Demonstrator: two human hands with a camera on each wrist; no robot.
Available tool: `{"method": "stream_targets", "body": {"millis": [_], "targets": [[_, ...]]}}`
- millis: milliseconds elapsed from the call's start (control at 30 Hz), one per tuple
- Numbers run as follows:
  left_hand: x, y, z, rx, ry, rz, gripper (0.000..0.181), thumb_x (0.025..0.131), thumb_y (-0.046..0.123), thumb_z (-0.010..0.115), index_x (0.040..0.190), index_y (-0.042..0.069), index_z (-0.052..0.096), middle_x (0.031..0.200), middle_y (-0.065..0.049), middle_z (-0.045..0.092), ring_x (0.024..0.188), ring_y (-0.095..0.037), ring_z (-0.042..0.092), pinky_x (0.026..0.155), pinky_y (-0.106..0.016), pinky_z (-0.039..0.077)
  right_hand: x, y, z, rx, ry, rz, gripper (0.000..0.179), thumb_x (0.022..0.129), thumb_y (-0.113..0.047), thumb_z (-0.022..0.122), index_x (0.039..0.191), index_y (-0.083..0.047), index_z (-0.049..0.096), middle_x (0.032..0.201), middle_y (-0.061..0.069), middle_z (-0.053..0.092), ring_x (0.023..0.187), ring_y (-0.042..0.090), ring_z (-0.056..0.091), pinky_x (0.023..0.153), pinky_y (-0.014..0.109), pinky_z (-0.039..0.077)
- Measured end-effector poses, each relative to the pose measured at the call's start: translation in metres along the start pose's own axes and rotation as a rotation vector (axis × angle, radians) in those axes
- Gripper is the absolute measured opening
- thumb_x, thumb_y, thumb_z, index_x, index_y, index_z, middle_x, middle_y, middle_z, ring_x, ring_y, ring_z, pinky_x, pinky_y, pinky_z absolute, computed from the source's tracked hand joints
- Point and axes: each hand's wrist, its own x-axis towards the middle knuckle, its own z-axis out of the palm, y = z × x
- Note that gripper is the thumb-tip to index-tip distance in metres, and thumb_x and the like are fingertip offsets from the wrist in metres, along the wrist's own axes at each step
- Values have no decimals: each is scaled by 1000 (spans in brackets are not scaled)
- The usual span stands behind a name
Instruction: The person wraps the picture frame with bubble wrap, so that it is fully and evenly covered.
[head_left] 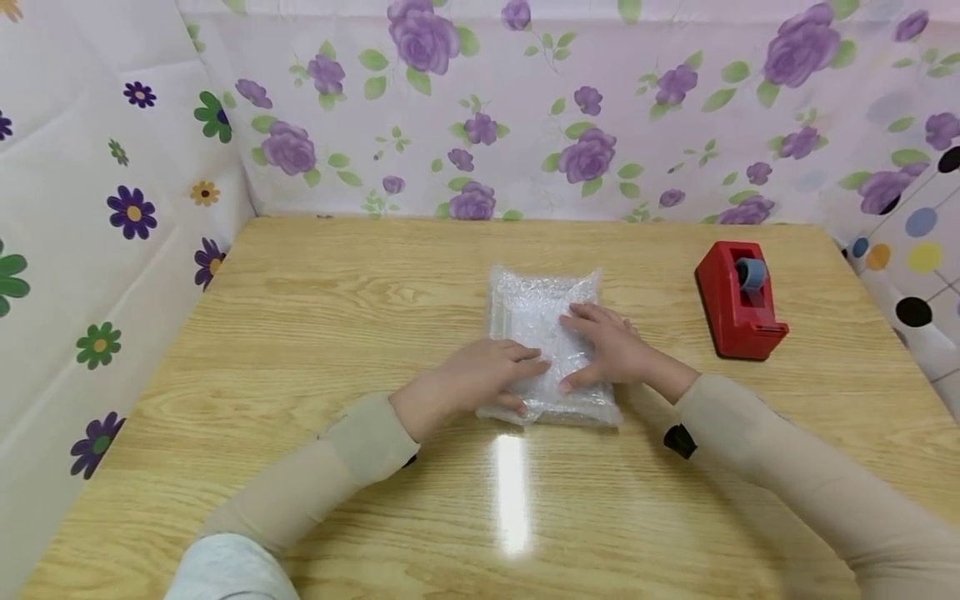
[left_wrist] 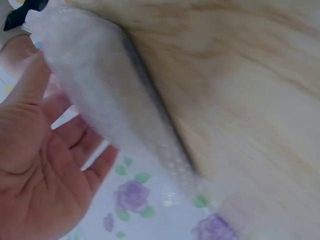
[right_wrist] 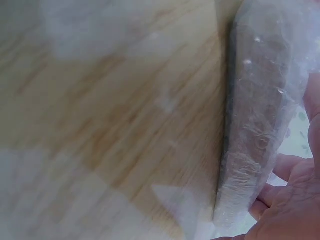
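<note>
A flat, roughly square package in clear bubble wrap (head_left: 546, 312) lies on the wooden table, with something pale showing through the plastic. My left hand (head_left: 491, 375) rests on its left side, fingers spread and fairly straight. On the right side of the wrap, my right hand (head_left: 611, 346) lies with its fingers spread too. In the left wrist view, the palm of the left hand (left_wrist: 45, 165) faces the edge of the wrapped package (left_wrist: 100, 75). The right wrist view has the package (right_wrist: 260, 105) side-on, the right hand's fingers (right_wrist: 287, 167) against its top.
A red tape dispenser (head_left: 738, 304) with a roll of tape (head_left: 752, 273) stands to the right of the package. The wooden table (head_left: 322, 325) reaches back to a wall covering with purple flowers (head_left: 423, 37). A second flowered sheet (head_left: 67, 250) hangs along the left side.
</note>
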Motion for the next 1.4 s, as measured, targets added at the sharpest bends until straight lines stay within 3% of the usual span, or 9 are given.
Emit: {"method": "stream_targets", "body": {"millis": [133, 267, 467, 600, 767, 900, 1067, 1267, 1400], "targets": [[-3, 13, 1, 42, -82, -76, 63, 90, 37, 60, 143, 9, 43, 148, -13, 40, 136, -28, 39, 116, -38, 31, 3, -1, 1, 0, -15, 14, 102, 65, -47, 83, 145, -4, 36, 155, 21, 21, 142, 44, 12, 102, 80, 8], [-4, 23, 5, 38, -105, -116, 57, 95, 28, 55, 143, 2, 39, 151, -18, 33, 140, -32, 32, 118, -39, 23, 5, -1, 1, -7, -15, 16, 102, 65, -47, 84, 145, -5, 36, 155, 20, 21, 142, 43, 13, 103, 79, 10], [-7, 19, 16, -39, -44, -130, 56, 98, 32, 49, 144, 2, 38, 152, -16, 31, 142, -30, 28, 120, -37, 19, 6, 4, 2, -14, -1, -6, 101, 65, -49, 82, 145, -6, 38, 155, 20, 22, 142, 43, 14, 105, 73, 17], [-7, 17, 23, -1, 29, -97, 60, 95, 40, 50, 140, 1, 43, 148, -18, 38, 138, -31, 35, 119, -37, 24, 8, 9, 0, -6, -6, -33, 99, 66, -49, 82, 144, -5, 40, 153, 21, 24, 140, 45, 16, 105, 72, 19], [-4, 21, 26, 92, 75, -92, 62, 90, 44, 55, 136, 3, 49, 143, -17, 46, 133, -29, 43, 116, -36, 30, 9, 18, -11, 164, -33, -75, 80, 77, -35, 78, 140, 1, 43, 150, 25, 30, 139, 46, 21, 111, 66, 18], [-3, 25, 29, 148, 96, -99, 60, 87, 45, 57, 132, 6, 51, 139, -14, 51, 130, -27, 48, 114, -34, 34, 10, 26, -15, 259, 37, -76, 64, 86, -22, 70, 138, 4, 44, 146, 26, 36, 137, 45, 28, 112, 63, 22], [-4, 28, 31, 120, 134, -91, 57, 86, 45, 57, 132, 13, 53, 137, -15, 53, 126, -29, 51, 109, -36, 41, 10, 33, -10, 105, 123, -36, 71, 87, -25, 68, 143, 3, 35, 151, 27, 26, 138, 47, 22, 110, 66, 20], [-7, 24, 29, -4, 167, -62, 54, 83, 41, 61, 130, 15, 57, 134, -22, 53, 123, -36, 53, 101, -43, 47, 15, 30, -9, -39, 55, -12, 78, 88, -38, 64, 146, 2, 31, 155, 23, 18, 143, 45, 11, 113, 64, 16], [-8, 21, 26, -12, 199, -49, 54, 81, 40, 63, 127, 13, 60, 131, -23, 55, 120, -36, 54, 102, -42, 47, 20, 26, -16, -82, 38, -25, 77, 88, -40, 63, 145, 2, 32, 155, 24, 17, 144, 43, 5, 115, 63, 9]]}}
